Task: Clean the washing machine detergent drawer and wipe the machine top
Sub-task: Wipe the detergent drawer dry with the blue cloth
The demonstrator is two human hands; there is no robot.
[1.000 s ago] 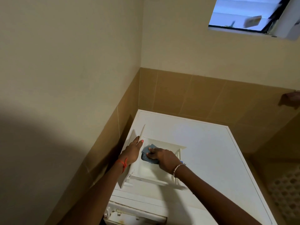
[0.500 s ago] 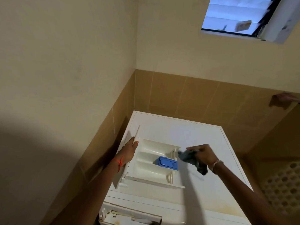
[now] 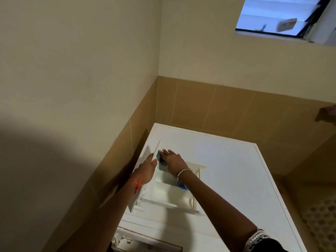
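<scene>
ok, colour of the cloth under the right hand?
Dark blue-grey cloth, pressed under the right hand against the drawer's front panel. Head view, the only one.

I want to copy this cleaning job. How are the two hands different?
The left hand grips the upright front panel of the detergent drawer and steadies it; the right hand presses a blue-grey cloth against that panel. The left wrist wears a red string, the right a beaded bracelet. Both are bare, working on the drawer that rests on the machine top.

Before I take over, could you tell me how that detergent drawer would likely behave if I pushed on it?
The detergent drawer looks like thin, hollow white plastic, so probably light and stiff. Lying loose on the smooth machine top, it may slide; the left hand seems to steady its front panel while the right hand presses the cloth.
</scene>
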